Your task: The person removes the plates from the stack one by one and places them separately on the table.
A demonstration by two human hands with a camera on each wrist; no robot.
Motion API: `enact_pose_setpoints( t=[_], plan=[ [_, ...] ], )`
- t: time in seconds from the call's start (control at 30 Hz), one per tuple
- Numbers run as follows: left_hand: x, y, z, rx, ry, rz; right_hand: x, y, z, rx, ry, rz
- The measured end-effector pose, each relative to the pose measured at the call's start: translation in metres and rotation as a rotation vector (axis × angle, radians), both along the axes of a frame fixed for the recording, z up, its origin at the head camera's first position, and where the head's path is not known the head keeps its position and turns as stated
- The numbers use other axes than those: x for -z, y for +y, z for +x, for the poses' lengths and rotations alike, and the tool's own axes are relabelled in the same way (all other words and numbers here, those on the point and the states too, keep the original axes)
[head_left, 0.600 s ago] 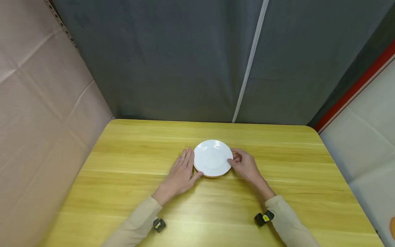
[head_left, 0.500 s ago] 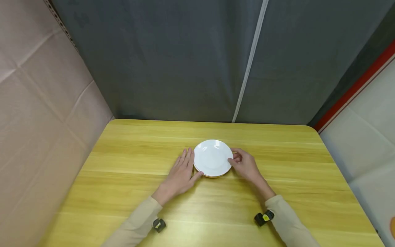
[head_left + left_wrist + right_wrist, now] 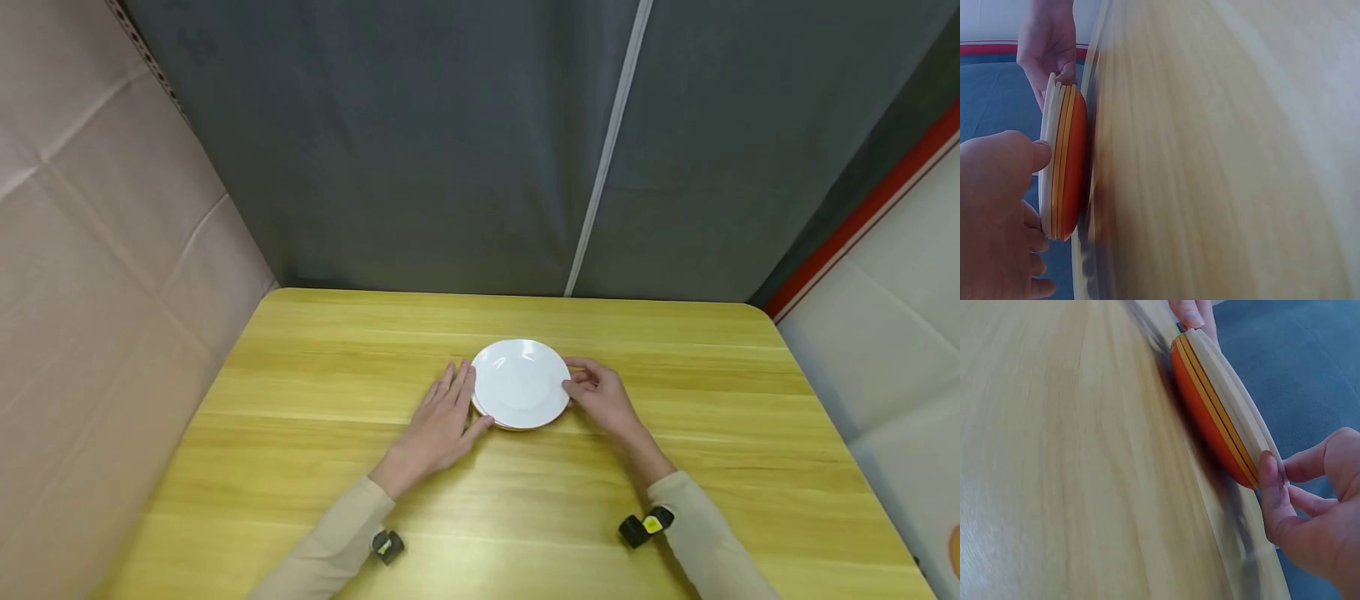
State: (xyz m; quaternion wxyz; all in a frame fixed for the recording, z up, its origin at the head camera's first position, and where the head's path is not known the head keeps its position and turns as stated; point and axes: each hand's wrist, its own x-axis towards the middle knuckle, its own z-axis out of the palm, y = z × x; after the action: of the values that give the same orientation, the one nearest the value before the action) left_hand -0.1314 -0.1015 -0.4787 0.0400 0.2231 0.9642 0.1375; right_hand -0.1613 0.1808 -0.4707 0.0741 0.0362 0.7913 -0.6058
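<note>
A stack of round plates lies on the table. Its top white plate (image 3: 521,383) faces up in the head view. Both wrist views show the edges from the side: white plates (image 3: 1232,384) above, orange plates (image 3: 1072,169) below. My left hand (image 3: 438,423) lies along the stack's left side, its fingers straight and its thumb against the near-left rim. At the right rim my right hand (image 3: 603,400) pinches the top white plate between thumb and fingers. In the right wrist view, that plate's edge stands slightly apart from the ones beneath near the thumb.
The yellow wood-grain table (image 3: 300,467) carries the stack near its middle. Behind its far edge hangs a dark grey curtain (image 3: 412,150). Pale cloth sheets (image 3: 112,250) border the left side, and a white panel with a red band (image 3: 870,208) borders the right.
The top white plate has shifted slightly right with my right hand, whose thumb now sits closer to the plate's edge. My left hand has barely moved.
</note>
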Motion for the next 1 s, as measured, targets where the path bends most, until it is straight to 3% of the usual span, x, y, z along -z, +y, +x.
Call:
enact_pose_setpoints(
  t=[0.2,0.53,1.0],
  plan=[
    [0.000,0.001,0.000,0.001,0.008,-0.002,-0.001,0.002,0.000,0.060,-0.042,-0.057],
    [-0.002,0.001,0.000,0.000,-0.007,-0.007,0.000,0.008,0.005,0.073,0.004,-0.030],
    [0.000,0.002,-0.001,-0.005,-0.025,-0.010,-0.004,0.019,0.008,0.146,0.025,-0.084]
  ],
)
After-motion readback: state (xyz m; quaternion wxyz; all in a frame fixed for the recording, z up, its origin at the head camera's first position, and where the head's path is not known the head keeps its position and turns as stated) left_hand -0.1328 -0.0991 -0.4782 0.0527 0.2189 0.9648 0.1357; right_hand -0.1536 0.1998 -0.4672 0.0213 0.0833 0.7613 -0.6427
